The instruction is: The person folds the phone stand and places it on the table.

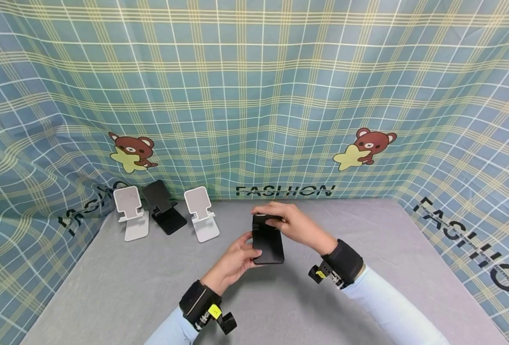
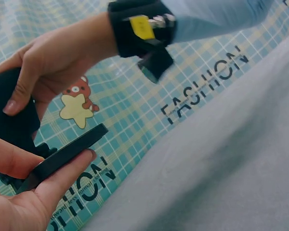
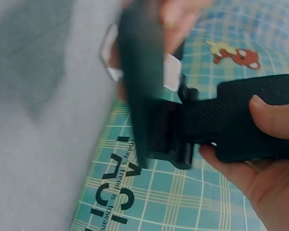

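Note:
A black folding phone stand (image 1: 268, 245) is held up over the grey table in the head view. My left hand (image 1: 235, 261) grips its flat base (image 2: 70, 153), thumb on one face and fingers on the other. With the right hand (image 1: 296, 224) I pinch the upper plate (image 3: 245, 118), the thumb lying on its ribbed face. In the right wrist view the plate stands at an angle to the base, and the hinge arm (image 3: 173, 130) shows between them. The base looks blurred there.
At the back left of the table (image 1: 349, 297) stand a white phone stand (image 1: 136, 229), an unfolded black phone stand (image 1: 170, 221) and another white one (image 1: 206, 230). A checked curtain (image 1: 254, 120) with printed bears surrounds the table at the back and sides.

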{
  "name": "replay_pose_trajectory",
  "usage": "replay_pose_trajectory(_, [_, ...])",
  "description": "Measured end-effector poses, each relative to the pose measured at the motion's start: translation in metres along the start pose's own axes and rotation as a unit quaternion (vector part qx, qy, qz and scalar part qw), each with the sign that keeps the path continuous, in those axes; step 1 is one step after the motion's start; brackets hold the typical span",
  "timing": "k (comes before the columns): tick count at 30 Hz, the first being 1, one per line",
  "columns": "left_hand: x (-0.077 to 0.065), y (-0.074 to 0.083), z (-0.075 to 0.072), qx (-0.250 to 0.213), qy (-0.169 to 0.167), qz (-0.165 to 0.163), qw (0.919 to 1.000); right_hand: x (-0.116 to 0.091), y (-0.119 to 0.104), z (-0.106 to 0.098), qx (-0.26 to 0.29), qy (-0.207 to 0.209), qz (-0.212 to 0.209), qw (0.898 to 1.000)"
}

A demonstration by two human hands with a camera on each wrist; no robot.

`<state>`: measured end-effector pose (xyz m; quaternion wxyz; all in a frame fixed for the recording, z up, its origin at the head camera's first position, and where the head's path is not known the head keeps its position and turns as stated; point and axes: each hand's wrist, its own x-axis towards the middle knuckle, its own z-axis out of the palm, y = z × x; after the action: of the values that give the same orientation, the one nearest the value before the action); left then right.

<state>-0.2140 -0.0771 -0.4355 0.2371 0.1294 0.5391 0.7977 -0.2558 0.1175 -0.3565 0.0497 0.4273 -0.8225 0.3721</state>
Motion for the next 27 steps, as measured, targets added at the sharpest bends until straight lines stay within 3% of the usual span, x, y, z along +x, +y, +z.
replay_pose_trajectory(4, [0.0, 0.005, -0.002, -0.012, -0.002, -0.001, 0.9999, -0.007, -0.001, 0.013, -0.06, 0.016, -0.054, 0.997])
replay_pose_trajectory(7, [0.0, 0.009, -0.003, -0.01, -0.005, 0.002, 0.9999, -0.015, 0.001, 0.024, -0.114, 0.033, -0.095, 0.988])
replay_pose_trajectory(13, [-0.002, 0.015, -0.003, -0.015, -0.007, 0.012, 0.9998, -0.029, 0.011, 0.042, -0.236, 0.057, -0.179, 0.953])
replay_pose_trajectory(17, [-0.003, 0.014, -0.002, -0.023, 0.0, 0.015, 0.9996, -0.035, 0.018, 0.051, -0.269, 0.071, -0.21, 0.937])
replay_pose_trajectory(23, [-0.003, 0.012, -0.002, -0.027, 0.001, 0.01, 0.9996, -0.036, 0.018, 0.053, -0.268, 0.076, -0.213, 0.936])
replay_pose_trajectory(27, [-0.003, 0.012, -0.003, -0.023, -0.001, 0.008, 0.9997, -0.036, 0.014, 0.051, -0.245, 0.07, -0.203, 0.945])
